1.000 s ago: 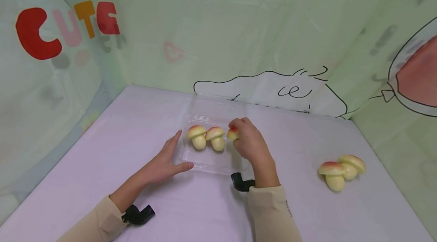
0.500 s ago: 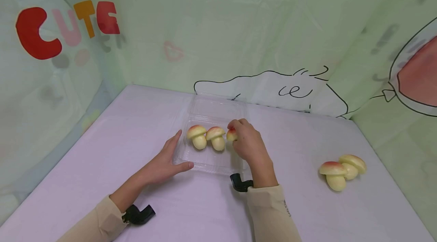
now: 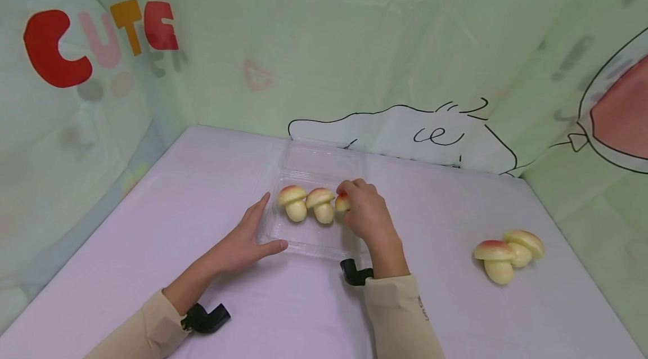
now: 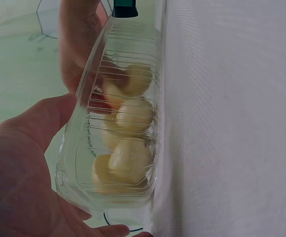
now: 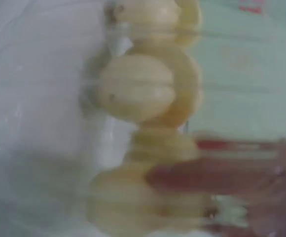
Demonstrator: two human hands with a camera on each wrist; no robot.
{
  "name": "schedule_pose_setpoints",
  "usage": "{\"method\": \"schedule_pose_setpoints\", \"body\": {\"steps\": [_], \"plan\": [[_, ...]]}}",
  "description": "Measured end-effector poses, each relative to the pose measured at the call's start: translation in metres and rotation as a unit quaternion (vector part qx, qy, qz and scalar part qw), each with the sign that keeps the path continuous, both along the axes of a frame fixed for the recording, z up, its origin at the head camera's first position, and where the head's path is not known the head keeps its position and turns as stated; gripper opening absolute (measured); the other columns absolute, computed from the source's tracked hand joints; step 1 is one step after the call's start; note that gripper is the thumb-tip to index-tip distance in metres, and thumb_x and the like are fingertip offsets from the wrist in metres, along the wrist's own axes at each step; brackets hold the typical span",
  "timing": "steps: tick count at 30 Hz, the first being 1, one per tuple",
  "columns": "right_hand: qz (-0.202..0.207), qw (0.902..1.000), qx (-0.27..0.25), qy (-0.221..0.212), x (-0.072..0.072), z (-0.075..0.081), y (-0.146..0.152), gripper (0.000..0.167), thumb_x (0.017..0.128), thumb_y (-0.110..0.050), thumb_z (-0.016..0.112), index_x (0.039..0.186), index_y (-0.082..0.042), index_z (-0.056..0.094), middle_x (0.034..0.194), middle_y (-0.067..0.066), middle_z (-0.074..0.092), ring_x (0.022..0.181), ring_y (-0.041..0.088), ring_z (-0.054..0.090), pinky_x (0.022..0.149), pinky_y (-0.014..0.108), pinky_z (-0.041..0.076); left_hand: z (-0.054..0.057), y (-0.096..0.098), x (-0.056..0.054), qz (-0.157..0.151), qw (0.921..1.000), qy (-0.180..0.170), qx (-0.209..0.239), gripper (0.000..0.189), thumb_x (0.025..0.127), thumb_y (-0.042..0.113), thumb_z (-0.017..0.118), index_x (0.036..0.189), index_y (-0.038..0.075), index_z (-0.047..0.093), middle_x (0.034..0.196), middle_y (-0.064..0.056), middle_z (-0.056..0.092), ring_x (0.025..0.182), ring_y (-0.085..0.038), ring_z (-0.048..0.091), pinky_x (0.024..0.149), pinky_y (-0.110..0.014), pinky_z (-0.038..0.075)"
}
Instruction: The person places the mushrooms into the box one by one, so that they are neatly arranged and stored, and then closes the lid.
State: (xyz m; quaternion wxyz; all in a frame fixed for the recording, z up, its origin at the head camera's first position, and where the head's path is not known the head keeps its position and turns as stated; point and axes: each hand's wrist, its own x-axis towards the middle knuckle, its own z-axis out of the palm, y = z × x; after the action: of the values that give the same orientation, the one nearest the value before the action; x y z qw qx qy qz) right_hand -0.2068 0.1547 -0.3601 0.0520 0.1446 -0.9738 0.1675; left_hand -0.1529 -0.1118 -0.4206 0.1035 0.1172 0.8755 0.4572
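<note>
In the head view a clear plastic clamshell box (image 3: 309,241) lies on the table, its lid (image 3: 321,157) folded back. Two toy mushrooms with cream stems and red-tinged caps, a left one (image 3: 292,202) and a middle one (image 3: 320,205), lie side by side inside. My right hand (image 3: 369,212) pinches a third toy mushroom (image 3: 342,202) beside them, mostly covered by the fingers. My left hand (image 3: 242,243) is spread at the box's near left corner; in the left wrist view its thumb (image 4: 59,111) touches the rim. The right wrist view is blurred through the plastic.
Two more toy mushrooms, a nearer one (image 3: 496,260) and a farther one (image 3: 523,246), touch each other on the pale tablecloth (image 3: 440,201) at the right. Printed fabric walls (image 3: 354,38) stand behind and at both sides.
My right hand has shifted slightly left and nearer with its toy mushroom, toward the middle one. The left hand and the box have stayed in place.
</note>
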Motion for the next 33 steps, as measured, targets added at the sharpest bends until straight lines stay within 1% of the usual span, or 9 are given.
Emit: {"method": "schedule_pose_setpoints", "body": {"steps": [6, 14, 21, 27, 33], "plan": [[0.007, 0.9999, 0.008, 0.006, -0.0008, -0.0038, 0.0010, 0.045, 0.081, 0.010, 0.062, 0.121, -0.008, 0.071, 0.125, 0.017, 0.064, 0.110, 0.041, 0.061, 0.089, 0.053, 0.052, -0.0005, 0.0001, -0.0002, 0.000, 1.0000, 0.001, -0.003, 0.113, 0.091, 0.052, 0.074, 0.168, 0.020, -0.002, 0.173, -0.017, 0.005, 0.160, -0.038, 0.010, 0.126, -0.062, 0.016], [-0.013, 0.9997, -0.015, -0.017, -0.0005, -0.0029, 0.0008, 0.044, 0.084, 0.006, 0.065, 0.126, -0.008, 0.069, 0.132, 0.018, 0.060, 0.120, 0.042, 0.056, 0.097, 0.054, 0.050, 0.0002, 0.0002, -0.0001, -0.002, 1.0000, 0.007, -0.006, 0.113, 0.091, 0.051, 0.074, 0.168, 0.019, -0.002, 0.173, -0.018, 0.006, 0.160, -0.039, 0.012, 0.125, -0.062, 0.017], [-0.019, 0.9994, -0.012, -0.028, -0.0015, -0.0027, 0.0015, 0.044, 0.085, 0.003, 0.067, 0.127, -0.009, 0.069, 0.130, 0.018, 0.061, 0.119, 0.042, 0.056, 0.097, 0.055, 0.050, 0.0006, 0.0005, 0.0002, -0.002, 1.0000, 0.006, -0.007, 0.113, 0.091, 0.051, 0.074, 0.168, 0.018, -0.002, 0.173, -0.018, 0.006, 0.160, -0.039, 0.011, 0.125, -0.062, 0.017], [-0.020, 0.9993, -0.006, -0.030, -0.0016, -0.0036, 0.0019, 0.047, 0.085, 0.002, 0.067, 0.131, -0.010, 0.067, 0.131, 0.017, 0.063, 0.123, 0.043, 0.056, 0.096, 0.057, 0.051, 0.0006, 0.0006, 0.0001, -0.001, 0.9999, 0.003, -0.010, 0.113, 0.091, 0.052, 0.074, 0.168, 0.020, -0.002, 0.173, -0.018, 0.005, 0.160, -0.039, 0.011, 0.125, -0.063, 0.017], [-0.021, 0.9983, -0.037, -0.041, -0.0008, -0.0014, 0.0028, 0.046, 0.087, -0.001, 0.070, 0.132, -0.008, 0.067, 0.137, 0.019, 0.058, 0.128, 0.044, 0.053, 0.099, 0.056, 0.051, 0.0007, -0.0001, -0.0005, -0.003, 0.9999, 0.005, -0.013, 0.113, 0.091, 0.053, 0.073, 0.168, 0.019, -0.003, 0.173, -0.018, 0.004, 0.160, -0.039, 0.010, 0.125, -0.063, 0.017]]}}
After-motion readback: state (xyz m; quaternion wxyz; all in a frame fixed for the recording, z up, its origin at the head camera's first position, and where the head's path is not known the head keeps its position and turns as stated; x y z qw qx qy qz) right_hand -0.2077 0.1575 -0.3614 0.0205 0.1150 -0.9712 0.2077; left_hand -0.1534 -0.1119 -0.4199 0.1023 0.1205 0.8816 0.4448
